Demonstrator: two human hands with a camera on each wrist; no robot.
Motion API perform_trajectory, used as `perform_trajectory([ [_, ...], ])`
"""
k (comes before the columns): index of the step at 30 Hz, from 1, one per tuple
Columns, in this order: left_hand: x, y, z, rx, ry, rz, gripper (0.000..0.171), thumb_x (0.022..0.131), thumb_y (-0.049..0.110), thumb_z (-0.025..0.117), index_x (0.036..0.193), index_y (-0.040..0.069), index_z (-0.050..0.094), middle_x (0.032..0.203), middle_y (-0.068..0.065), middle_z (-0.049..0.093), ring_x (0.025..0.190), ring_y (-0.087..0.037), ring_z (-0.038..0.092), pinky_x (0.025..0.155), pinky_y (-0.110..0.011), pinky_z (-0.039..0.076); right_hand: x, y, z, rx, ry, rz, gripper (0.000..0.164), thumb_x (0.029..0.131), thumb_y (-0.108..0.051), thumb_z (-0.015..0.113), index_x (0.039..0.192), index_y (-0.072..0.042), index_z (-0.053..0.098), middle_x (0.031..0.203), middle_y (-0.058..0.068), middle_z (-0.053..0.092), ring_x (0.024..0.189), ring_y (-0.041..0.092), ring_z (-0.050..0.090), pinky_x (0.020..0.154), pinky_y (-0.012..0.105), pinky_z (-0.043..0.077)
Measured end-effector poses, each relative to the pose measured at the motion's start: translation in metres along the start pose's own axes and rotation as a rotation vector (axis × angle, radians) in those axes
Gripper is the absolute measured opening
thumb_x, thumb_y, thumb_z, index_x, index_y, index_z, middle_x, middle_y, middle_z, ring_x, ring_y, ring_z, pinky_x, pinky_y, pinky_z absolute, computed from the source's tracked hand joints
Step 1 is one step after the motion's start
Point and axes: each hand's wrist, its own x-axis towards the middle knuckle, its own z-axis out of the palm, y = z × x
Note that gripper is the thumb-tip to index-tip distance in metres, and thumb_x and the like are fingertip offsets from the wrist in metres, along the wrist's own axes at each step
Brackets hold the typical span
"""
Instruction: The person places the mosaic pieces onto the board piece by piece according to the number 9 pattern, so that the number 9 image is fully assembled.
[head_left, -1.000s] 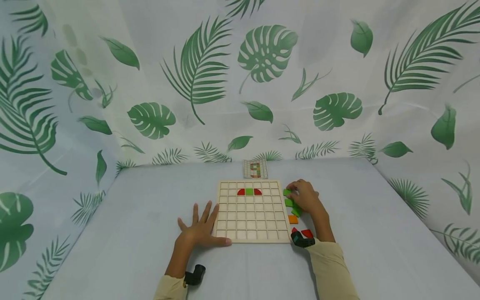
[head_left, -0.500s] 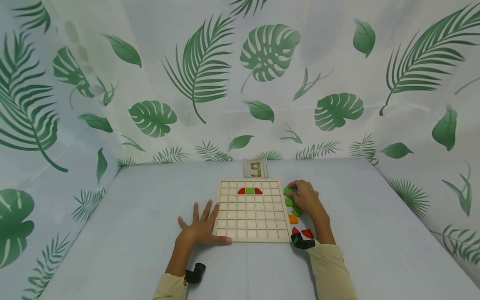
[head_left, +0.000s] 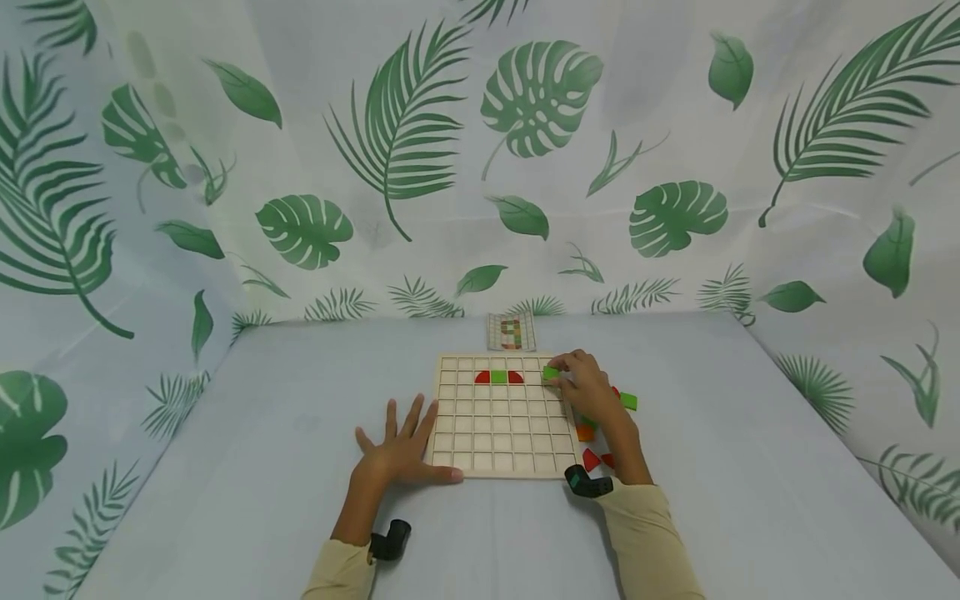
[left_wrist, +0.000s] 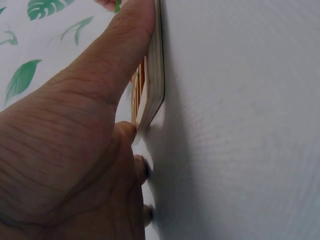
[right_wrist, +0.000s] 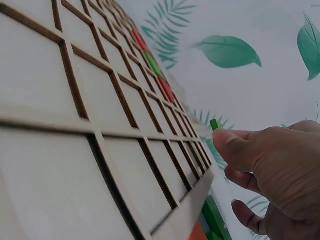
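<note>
A wooden grid board (head_left: 491, 432) lies on the table, a green square tile (head_left: 498, 377) between two red rounded tiles in an upper row. My right hand (head_left: 592, 390) pinches another green tile (head_left: 551, 372) between thumb and fingertips, just over the board's upper right part. The right wrist view shows that tile (right_wrist: 214, 124) edge-on, held clear of the grid. My left hand (head_left: 401, 454) lies with fingers spread at the board's lower left corner. Its thumb (left_wrist: 132, 30) rests along the board's near edge in the left wrist view.
Right of the board lie loose tiles, partly hidden by my right arm: an orange tile (head_left: 585, 433), a red tile (head_left: 591, 459), a green tile (head_left: 628, 402). A patterned card (head_left: 511, 332) lies behind the board. Leaf-printed cloth walls surround the table.
My right hand has picked up a green tile from beside the board and moved left with it over the grid's upper right. The left hand stays put.
</note>
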Motion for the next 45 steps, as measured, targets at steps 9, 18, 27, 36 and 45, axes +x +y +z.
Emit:
perform_trajectory([
  [9, 0.000, -0.001, -0.002, 0.021, 0.005, -0.009, 0.117, 0.072, 0.071, 0.071, 0.159, 0.020, 0.012, 0.166, -0.008, 0.001, 0.150, -0.045, -0.009, 0.100, -0.084, 0.002, 0.008, -0.021, 0.016, 0.063, -0.032, -0.045, 0.028, 0.094, -0.018, 0.067, 0.116, -0.002, 0.064, 0.115, 0.016, 0.061, 0.107, 0.032, 0.056, 0.089, 0.053, 0.048],
  [18, -0.003, 0.000, -0.005, 0.011, -0.003, -0.012, 0.115, 0.073, 0.070, 0.070, 0.159, 0.019, 0.013, 0.166, -0.009, 0.002, 0.149, -0.046, -0.009, 0.101, -0.083, 0.002, 0.013, -0.043, 0.034, -0.002, -0.027, -0.122, 0.023, 0.091, -0.021, 0.070, 0.110, -0.008, 0.067, 0.109, 0.011, 0.061, 0.102, 0.028, 0.056, 0.081, 0.048, 0.046],
  [27, -0.001, -0.002, -0.002, 0.022, 0.004, -0.006, 0.116, 0.073, 0.072, 0.069, 0.159, 0.019, 0.012, 0.166, -0.009, 0.002, 0.149, -0.046, -0.008, 0.100, -0.084, 0.004, 0.020, -0.057, 0.044, 0.044, -0.043, -0.119, 0.028, 0.090, -0.025, 0.071, 0.112, -0.009, 0.069, 0.112, 0.008, 0.064, 0.112, 0.027, 0.054, 0.088, 0.050, 0.045],
  [36, 0.004, -0.001, 0.001, 0.040, 0.007, 0.001, 0.117, 0.072, 0.074, 0.068, 0.159, 0.020, 0.011, 0.166, -0.008, 0.001, 0.149, -0.046, -0.008, 0.100, -0.084, 0.004, 0.022, -0.065, 0.053, -0.019, -0.043, -0.076, 0.026, 0.088, -0.031, 0.073, 0.108, -0.014, 0.072, 0.113, 0.004, 0.066, 0.114, 0.024, 0.053, 0.088, 0.053, 0.043],
  [45, 0.004, -0.001, -0.001, 0.035, -0.001, -0.001, 0.117, 0.072, 0.074, 0.068, 0.159, 0.020, 0.010, 0.166, -0.008, -0.001, 0.149, -0.046, -0.010, 0.100, -0.084, 0.003, 0.025, -0.067, 0.057, -0.016, -0.039, -0.058, 0.019, 0.088, -0.031, 0.073, 0.102, -0.018, 0.073, 0.109, 0.000, 0.066, 0.116, 0.026, 0.051, 0.085, 0.056, 0.038],
])
